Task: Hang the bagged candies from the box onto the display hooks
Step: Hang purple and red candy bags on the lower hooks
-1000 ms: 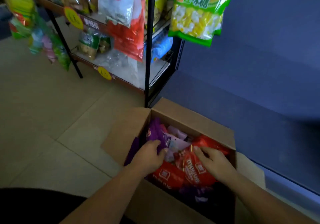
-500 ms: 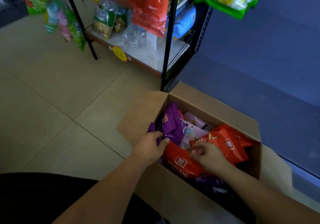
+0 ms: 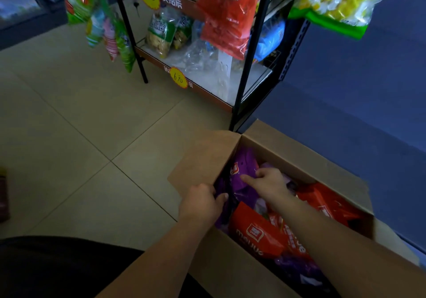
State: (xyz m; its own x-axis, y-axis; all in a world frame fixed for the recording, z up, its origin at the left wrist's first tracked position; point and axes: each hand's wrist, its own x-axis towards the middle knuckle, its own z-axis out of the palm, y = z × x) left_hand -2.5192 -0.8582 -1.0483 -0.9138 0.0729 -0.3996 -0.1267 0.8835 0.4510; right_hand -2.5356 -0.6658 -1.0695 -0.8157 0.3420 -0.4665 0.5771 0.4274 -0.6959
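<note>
An open cardboard box (image 3: 297, 150) stands on the floor at the lower right, filled with purple and red candy bags. My left hand (image 3: 201, 202) grips purple bags at the box's left inner wall. My right hand (image 3: 267, 181) pinches the top of a purple candy bag (image 3: 243, 166) that stands upright near the back left corner. Red candy bags (image 3: 255, 231) lie in the front and right of the box. Above, bags hang from the display rack: a yellow-green candy bag (image 3: 334, 0) at the top right and a red bag (image 3: 227, 18) at the top middle.
A black metal shelf rack (image 3: 247, 67) with snack packs and yellow price tags stands just behind the box. More colourful bags (image 3: 108, 30) hang at the upper left. Beige tiled floor (image 3: 80, 136) spreads to the left. A blue wall (image 3: 357, 94) runs behind the box.
My right hand left the red bags and moved left onto the purple bag. My left hand stays at the purple bags by the box wall. The camera view shifted down and left.
</note>
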